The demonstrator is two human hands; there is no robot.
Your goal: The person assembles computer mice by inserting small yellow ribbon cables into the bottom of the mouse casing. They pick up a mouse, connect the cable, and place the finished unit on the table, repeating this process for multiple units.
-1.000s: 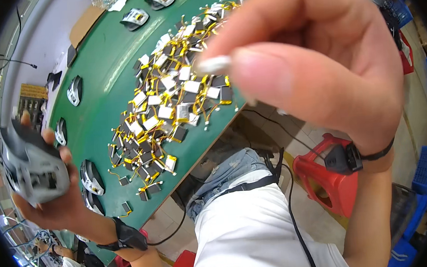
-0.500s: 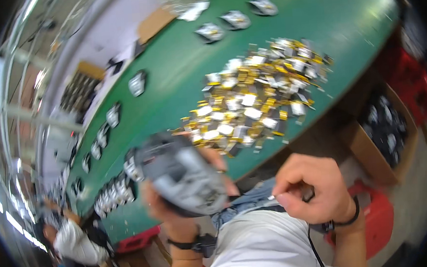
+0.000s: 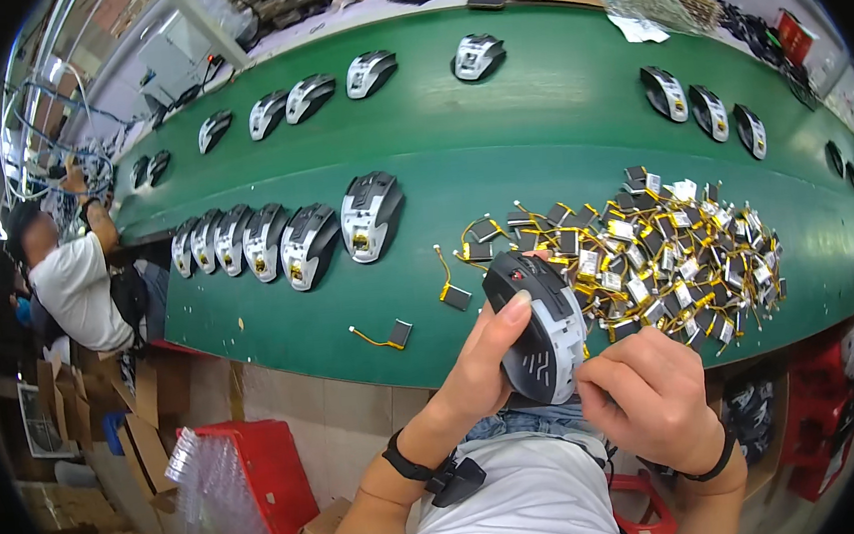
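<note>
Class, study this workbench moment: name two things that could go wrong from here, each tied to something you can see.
1. The left hand grips the mouse shell beyond the green table edge; a slip would likely drop it to the floor.
2. The right hand works beside the heap of small batteries; a sleeve or wrist might snag their yellow wires and drag some off.
</note>
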